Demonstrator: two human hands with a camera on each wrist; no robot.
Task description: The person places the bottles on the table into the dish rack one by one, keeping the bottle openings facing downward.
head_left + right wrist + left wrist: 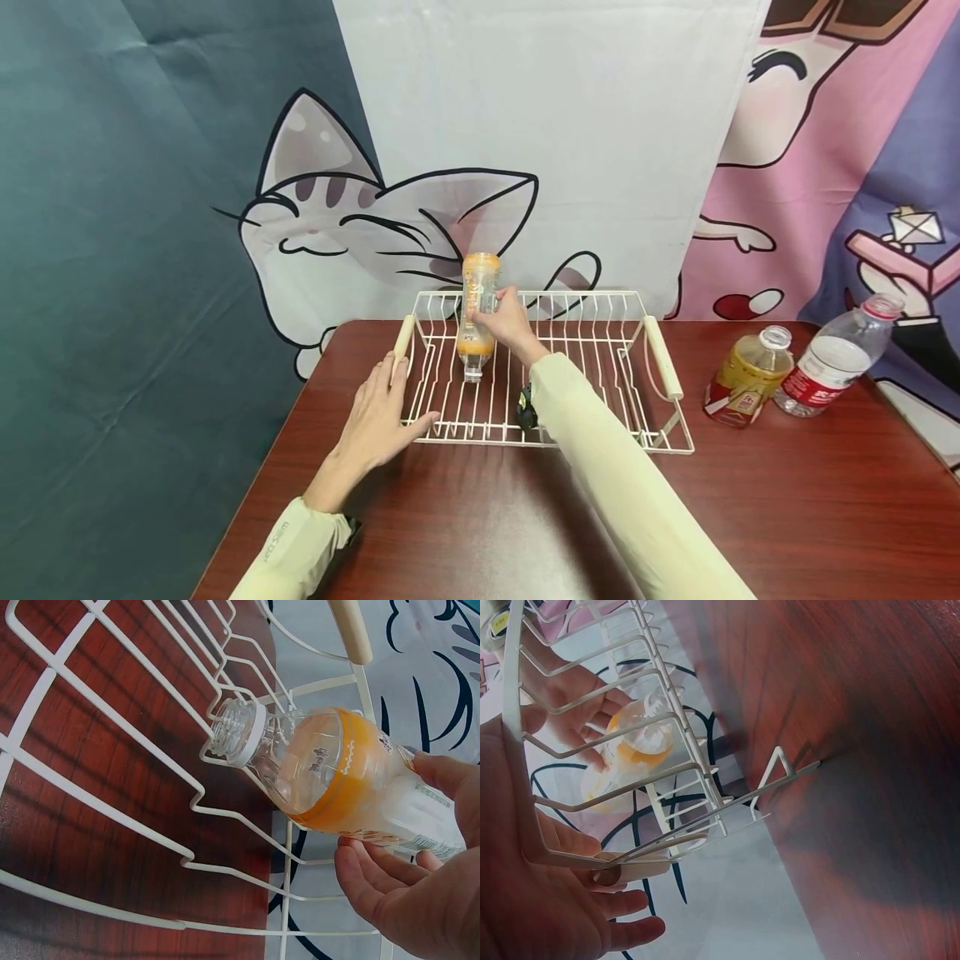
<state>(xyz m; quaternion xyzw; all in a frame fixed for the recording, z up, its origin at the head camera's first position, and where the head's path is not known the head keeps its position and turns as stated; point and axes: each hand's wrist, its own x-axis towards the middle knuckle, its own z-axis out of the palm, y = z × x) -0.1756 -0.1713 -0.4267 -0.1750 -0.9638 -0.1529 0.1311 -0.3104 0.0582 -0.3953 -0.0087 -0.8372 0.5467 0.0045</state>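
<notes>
A clear plastic bottle with an orange-banded label [478, 292] stands neck down over the left part of a white wire rack [577, 367]. My right hand [510, 321] grips its middle between thumb and fingers. Uncapped, the bottle's mouth [238, 731] is at the wires in the right wrist view; whether it touches them I cannot tell. My left hand [378, 417] rests against the rack's front left corner, fingers extended beside the pale left handle [405, 337]. From the left wrist view, the fingers [634, 930] look loosely straight under that handle.
Right of the rack, an uncapped bottle with a yellow and red label [750, 375] and a clear bottle with a red label [840, 354] stand on the reddish-brown table [480, 517]. A cartoon-print cloth [585, 125] hangs behind the table.
</notes>
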